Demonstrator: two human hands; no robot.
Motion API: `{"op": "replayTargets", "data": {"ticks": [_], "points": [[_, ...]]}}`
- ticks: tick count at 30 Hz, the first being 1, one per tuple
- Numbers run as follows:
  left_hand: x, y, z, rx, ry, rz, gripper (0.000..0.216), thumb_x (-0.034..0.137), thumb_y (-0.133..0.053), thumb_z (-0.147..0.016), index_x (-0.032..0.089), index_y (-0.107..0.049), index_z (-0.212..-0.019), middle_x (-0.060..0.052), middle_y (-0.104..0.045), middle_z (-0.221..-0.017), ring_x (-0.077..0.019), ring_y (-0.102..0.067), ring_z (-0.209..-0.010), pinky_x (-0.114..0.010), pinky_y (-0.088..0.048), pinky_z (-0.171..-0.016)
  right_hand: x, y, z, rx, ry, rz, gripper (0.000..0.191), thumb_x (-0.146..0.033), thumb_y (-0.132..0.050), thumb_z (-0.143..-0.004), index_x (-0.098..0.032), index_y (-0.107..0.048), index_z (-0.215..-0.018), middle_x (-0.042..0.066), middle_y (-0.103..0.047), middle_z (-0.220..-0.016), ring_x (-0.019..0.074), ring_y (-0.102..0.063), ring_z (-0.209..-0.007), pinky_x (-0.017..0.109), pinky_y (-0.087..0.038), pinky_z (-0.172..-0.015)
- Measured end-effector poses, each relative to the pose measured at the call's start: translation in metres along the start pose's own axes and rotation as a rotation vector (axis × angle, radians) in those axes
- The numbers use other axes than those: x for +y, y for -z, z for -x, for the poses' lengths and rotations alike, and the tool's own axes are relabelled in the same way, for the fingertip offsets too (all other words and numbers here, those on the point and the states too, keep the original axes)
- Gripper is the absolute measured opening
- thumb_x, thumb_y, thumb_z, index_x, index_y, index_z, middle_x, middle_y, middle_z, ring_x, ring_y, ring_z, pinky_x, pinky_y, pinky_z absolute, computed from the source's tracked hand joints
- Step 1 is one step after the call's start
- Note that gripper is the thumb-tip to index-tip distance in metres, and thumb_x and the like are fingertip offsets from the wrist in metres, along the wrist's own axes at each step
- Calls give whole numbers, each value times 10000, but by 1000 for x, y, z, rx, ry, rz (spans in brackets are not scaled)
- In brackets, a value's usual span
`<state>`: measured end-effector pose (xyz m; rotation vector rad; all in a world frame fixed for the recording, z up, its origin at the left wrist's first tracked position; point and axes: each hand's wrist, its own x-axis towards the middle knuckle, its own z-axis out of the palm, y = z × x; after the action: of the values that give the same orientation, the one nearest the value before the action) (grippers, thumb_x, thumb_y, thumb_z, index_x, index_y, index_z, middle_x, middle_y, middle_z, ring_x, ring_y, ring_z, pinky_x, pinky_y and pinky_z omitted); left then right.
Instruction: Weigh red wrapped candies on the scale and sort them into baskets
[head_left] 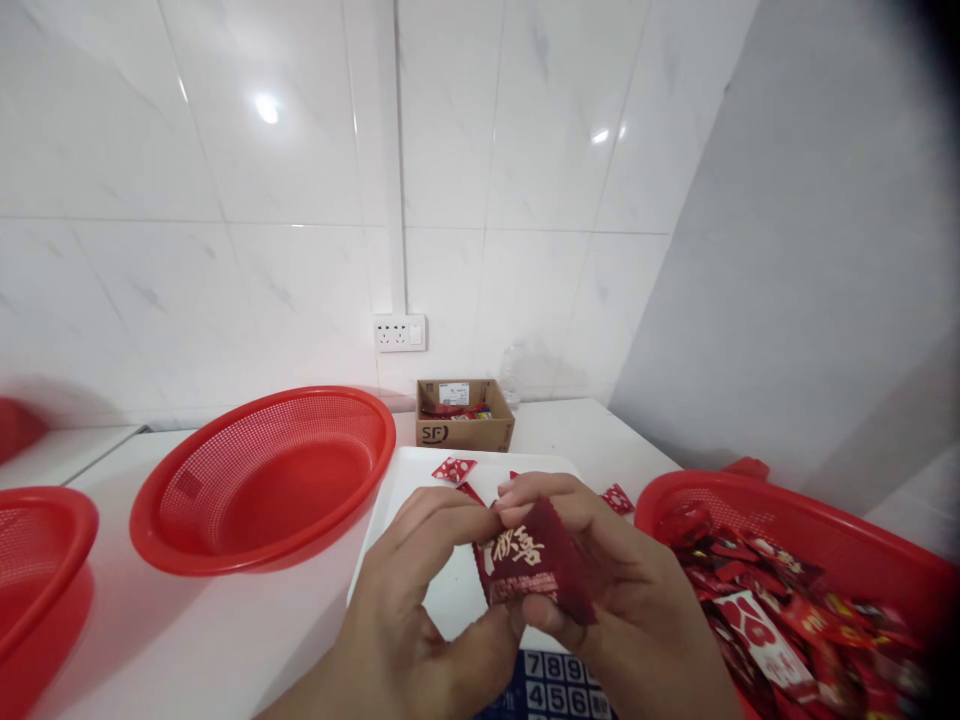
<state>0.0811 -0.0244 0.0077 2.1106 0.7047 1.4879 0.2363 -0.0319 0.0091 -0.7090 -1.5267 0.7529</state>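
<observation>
My left hand (405, 600) and my right hand (622, 590) meet over a white tray (405, 500), both pinching one small dark red packet (529, 565) with gold lettering. The fingers of each hand are closed on the packet's edges. A few loose red packets (454, 468) lie on the tray behind my hands, partly hidden by them.
A red basket (787, 520) full of several red packets stands at the right. A large red mesh bowl (262, 480) sits at the left, another red bowl (37, 560) at the far left edge. A small cardboard box (465, 415) stands by the tiled wall. A keypad (559, 685) shows below my hands.
</observation>
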Motion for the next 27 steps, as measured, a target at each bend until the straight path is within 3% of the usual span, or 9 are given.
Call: {"op": "replayTargets", "data": {"ticks": [13,19,27], "points": [[-2,1,-1,-13,-73,-49,446,30,-616,-648,241,-592,-1041,-9,-616,-884,-149,-590,-791,-253,-504,-682,-5,-2,1,-38,-83,-48,317,-493,-722,-682,-282,-682,-916,37,-643,-993,201,-635,-864,294,-551,-735],[-1,-1,0,15,-54,-30,457,31,-605,-689,252,-566,-1087,-11,-613,-909,-152,-593,-804,-261,-503,-698,0,0,-3,-71,-33,-48,302,-452,-749,-671,-295,-679,-920,27,-646,-992,188,-639,-851,267,-553,-692],[-1,2,5,55,-30,-11,401,76,-647,-716,264,-565,-1060,-21,-609,-951,-161,-595,-849,-266,-508,-728,0,0,-4,-9,-12,-109,299,-423,-774,-652,-286,-657,-890,21,-650,-973,178,-636,-849,269,-555,-696]]}}
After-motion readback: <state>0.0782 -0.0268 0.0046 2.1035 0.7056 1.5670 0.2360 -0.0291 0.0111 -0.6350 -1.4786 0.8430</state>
